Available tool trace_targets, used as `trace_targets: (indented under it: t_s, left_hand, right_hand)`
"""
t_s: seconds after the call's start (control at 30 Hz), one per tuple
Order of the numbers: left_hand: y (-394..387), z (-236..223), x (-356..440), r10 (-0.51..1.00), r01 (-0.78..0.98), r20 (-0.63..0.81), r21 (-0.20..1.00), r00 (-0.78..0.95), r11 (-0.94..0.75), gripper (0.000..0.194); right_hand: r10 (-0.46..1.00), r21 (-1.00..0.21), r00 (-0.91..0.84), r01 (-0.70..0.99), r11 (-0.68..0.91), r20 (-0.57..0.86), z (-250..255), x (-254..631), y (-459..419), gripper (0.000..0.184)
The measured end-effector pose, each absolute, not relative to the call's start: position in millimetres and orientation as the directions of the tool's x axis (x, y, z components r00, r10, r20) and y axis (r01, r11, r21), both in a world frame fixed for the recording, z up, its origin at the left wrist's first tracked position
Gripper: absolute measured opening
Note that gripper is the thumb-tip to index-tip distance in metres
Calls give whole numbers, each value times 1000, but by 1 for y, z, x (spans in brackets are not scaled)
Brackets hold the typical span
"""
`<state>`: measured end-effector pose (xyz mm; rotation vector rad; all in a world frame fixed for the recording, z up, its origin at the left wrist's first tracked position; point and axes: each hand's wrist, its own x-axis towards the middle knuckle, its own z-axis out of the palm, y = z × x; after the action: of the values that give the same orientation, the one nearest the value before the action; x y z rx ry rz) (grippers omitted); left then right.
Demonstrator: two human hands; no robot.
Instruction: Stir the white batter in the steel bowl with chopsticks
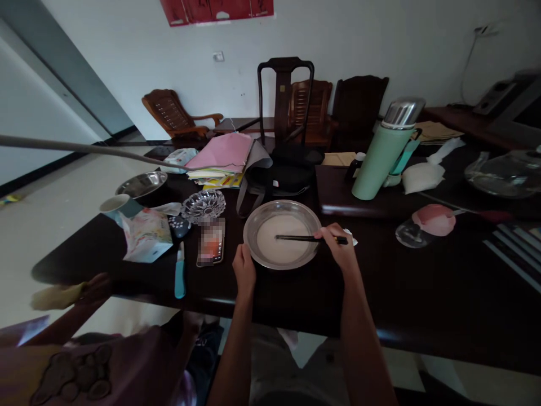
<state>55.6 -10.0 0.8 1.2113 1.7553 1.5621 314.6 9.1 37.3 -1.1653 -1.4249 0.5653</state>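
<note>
A steel bowl (253,223) with pale white batter stands on the dark table (414,282) in front of me. My left hand (244,268) grips the bowl's near left rim, fingers closed on it. My right hand (340,248) is closed on dark chopsticks (298,238), whose tips lie in the batter at the bowl's middle.
Left of the bowl lie a phone (211,242), a teal-handled knife (180,276), a glass dish (203,205) and a packet (146,234). A green thermos (384,149) and a pink-lidded glass (426,223) stand to the right. Another person's arm (63,296) reaches in at lower left. Chairs stand behind.
</note>
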Motion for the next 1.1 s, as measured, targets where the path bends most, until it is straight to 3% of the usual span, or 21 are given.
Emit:
trace_targets:
  t_s: [0.17,0.33,0.5,0.63,0.8,0.97,1.1]
  left_hand:
    - [-9,0,55,854,289,205,955,-479,-67,36]
    - [-9,2,56,856,268,180,962,-485,-50,37]
    - [-9,1,56,853,257,183,965,-489,-59,37]
    - [-8,0,56,852,267,188,962,-489,-59,37]
    - [-9,1,55,860,268,182,962,-476,-56,38]
    - [-9,1,56,862,256,175,965,-476,-54,41]
    - [-8,1,56,865,236,153,971,-479,-42,41]
  right_hand:
    - [839,-871,282,317,376,465,37,320,6,40]
    - [881,-848,115,351,397,460,39,320,6,31]
    - [856,-870,246,328,367,454,38,320,7,39]
    - [891,-869,118,311,385,438,39,318,7,34]
    - [864,-864,220,347,365,453,39,317,8,36]
    - [891,-858,97,332,392,444,39,313,9,29]
    - [854,-854,226,364,372,469,39,313,10,33]
